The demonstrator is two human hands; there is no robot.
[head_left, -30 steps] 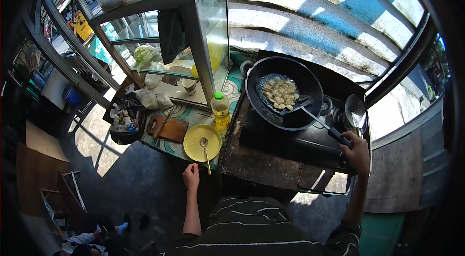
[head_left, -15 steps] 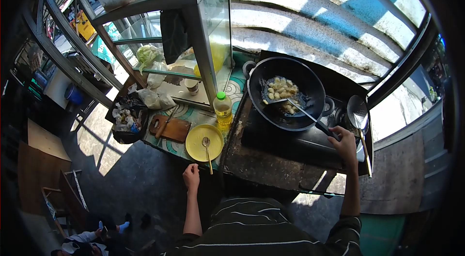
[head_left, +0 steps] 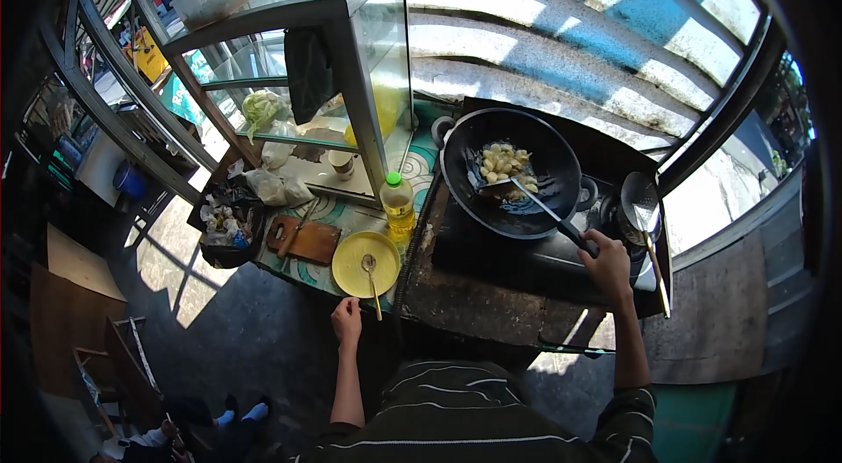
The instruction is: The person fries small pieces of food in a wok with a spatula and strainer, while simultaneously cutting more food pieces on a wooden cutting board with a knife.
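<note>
My right hand (head_left: 607,268) is wrapped round the dark handle of a spatula (head_left: 545,210). The spatula's blade rests among pale, garlic-like pieces (head_left: 504,165) in the oily bottom of a black wok (head_left: 465,134). The wok sits on a stove (head_left: 474,266). Loosely curled, with nothing visible in it, my left hand (head_left: 346,319) is just below a yellow plate (head_left: 351,279). A spoon (head_left: 372,277) lies on that plate, its handle over the rim. Behind the plate stands an oil bottle (head_left: 398,204) with a green cap.
Right of the wok, a skimmer (head_left: 642,204) lies across a small pan. A cutting board with a knife (head_left: 303,239) is left of the plate, beside a black rubbish bag (head_left: 232,226). A glass display case (head_left: 377,68) rises behind. A seated person (head_left: 175,432) shows at lower left.
My right hand has drawn the spatula slightly left, gathering the pieces closer together in the wok. The view has shifted a little. My left hand stays curled near the plate.
</note>
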